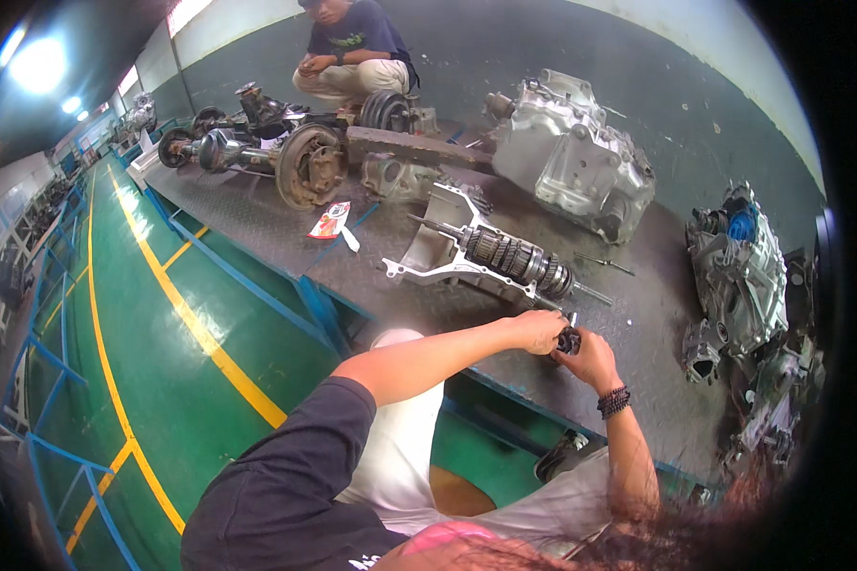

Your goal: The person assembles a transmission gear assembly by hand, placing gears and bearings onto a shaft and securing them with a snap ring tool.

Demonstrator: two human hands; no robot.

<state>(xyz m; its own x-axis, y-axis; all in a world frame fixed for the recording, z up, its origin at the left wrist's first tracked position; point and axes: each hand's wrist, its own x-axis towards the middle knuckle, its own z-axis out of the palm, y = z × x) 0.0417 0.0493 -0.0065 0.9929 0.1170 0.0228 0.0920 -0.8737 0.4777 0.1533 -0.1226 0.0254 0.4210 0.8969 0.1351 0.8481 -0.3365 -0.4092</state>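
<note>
Both my hands meet at the near edge of the metal-topped bench, around a small dark ridged part with a bit of shiny metal at its top. My left hand is closed on it from the left, its fingers partly hidden. From the right, my right hand, with a beaded bracelet at the wrist, pinches the same part. Just beyond them lies an open gearbox housing half with a gear shaft assembly in it. A thin metal rod rests to its right.
A large silver gearbox stands at the back, another gearbox to the right. Axle parts with a rusty brake drum and a red-white packet occupy the left. A person squats behind the bench. Blue rails border the green floor.
</note>
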